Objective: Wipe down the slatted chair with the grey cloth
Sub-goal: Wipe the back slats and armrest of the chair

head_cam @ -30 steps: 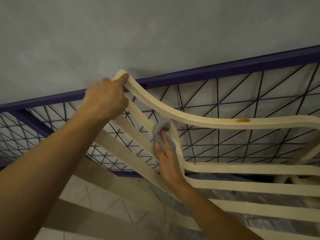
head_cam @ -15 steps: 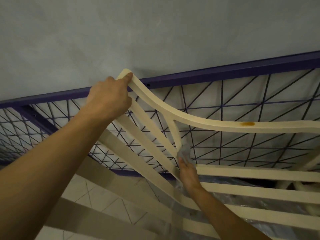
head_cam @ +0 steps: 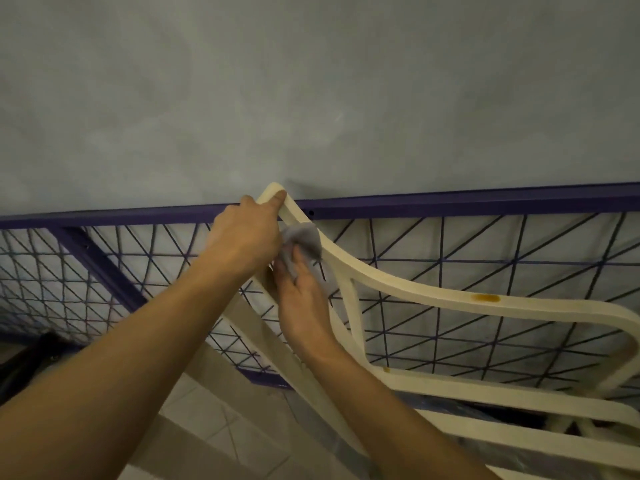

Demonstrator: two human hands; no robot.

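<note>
The left hand [head_cam: 246,239] is stretched up and holds the top corner of the slatted chair [head_cam: 433,295]. Its fingers curl round the rail, with the thumb on top. Just under it, the right hand [head_cam: 302,301] points up. It pinches the grey cloth [head_cam: 304,236] and pushes it on the chair's curved top edge.

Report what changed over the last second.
The right hand, holding the grey cloth, slid down the upright slat, then climbed to the chair's curved top rail, beside the left hand. The left hand kept gripping the top corner; the orange stain remains.
</note>
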